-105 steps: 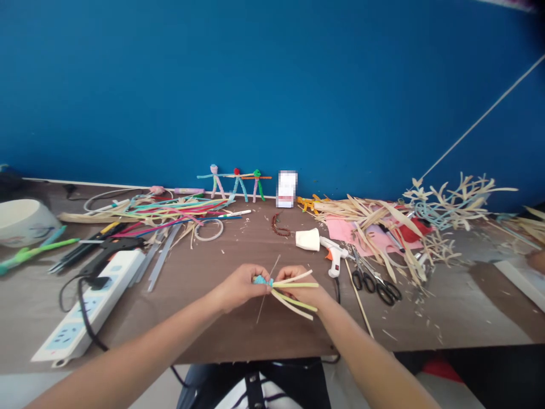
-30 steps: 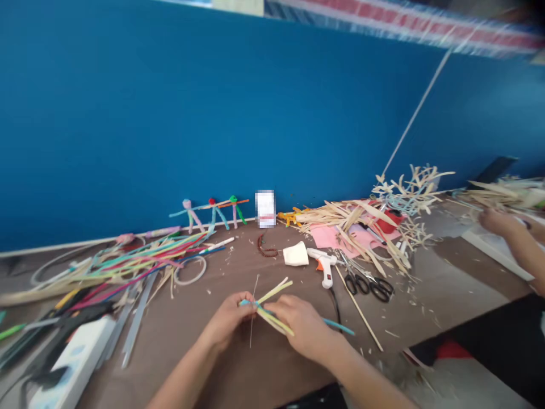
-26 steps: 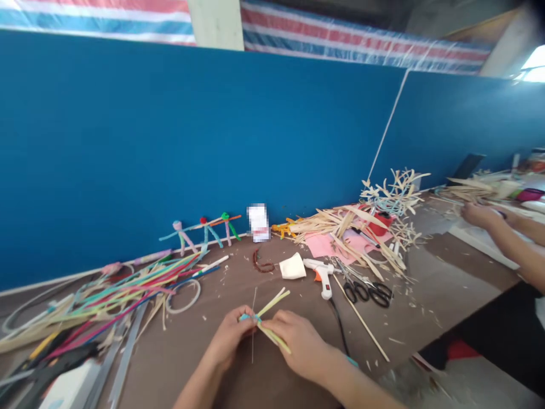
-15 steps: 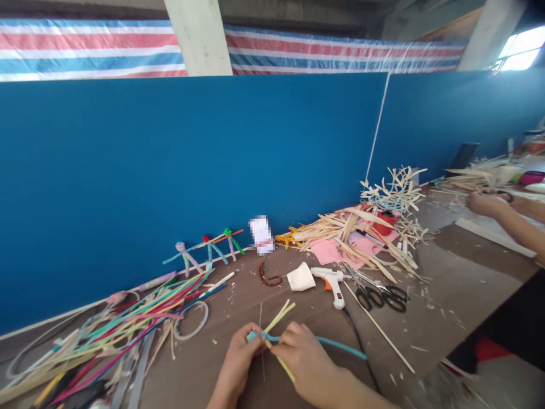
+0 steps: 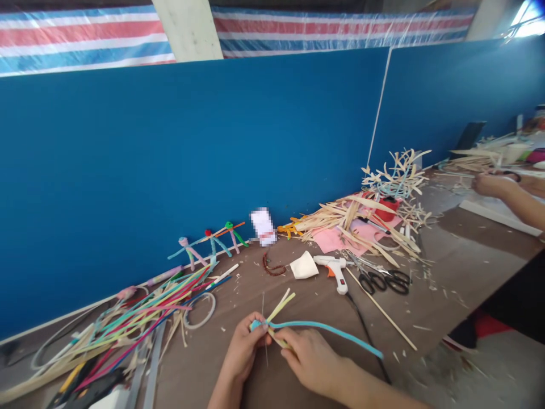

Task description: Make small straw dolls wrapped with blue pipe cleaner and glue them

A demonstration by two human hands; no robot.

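Observation:
In the lower middle, a small bundle of pipe cleaners is held between both hands above the table. My left hand point(image 5: 244, 346) is closed, pinching the coiled end of a light blue pipe cleaner point(image 5: 332, 328). The long tail of that strand runs off to the right, passing above my right hand point(image 5: 313, 358). The fingers of my right hand are closed around the lower part of the pale yellow pipe cleaners point(image 5: 281, 305), whose upper ends stick up past the blue coil. A thin, straight wire-like piece point(image 5: 267, 355) crosses upright through the bundle by my left fingertips.
A glue gun point(image 5: 336, 270), scissors point(image 5: 385, 279), a white cup point(image 5: 304, 265) and a thin stick point(image 5: 383, 309) lie beyond my hands. Loose pipe cleaners point(image 5: 149, 318) spread at left, near small figures point(image 5: 210, 241). A co-worker's hands point(image 5: 496, 184) are at far right.
My right hand has shifted a little right and down, away from my left fingertips. More of the blue strand shows, curving above my right hand. The view has tilted slightly.

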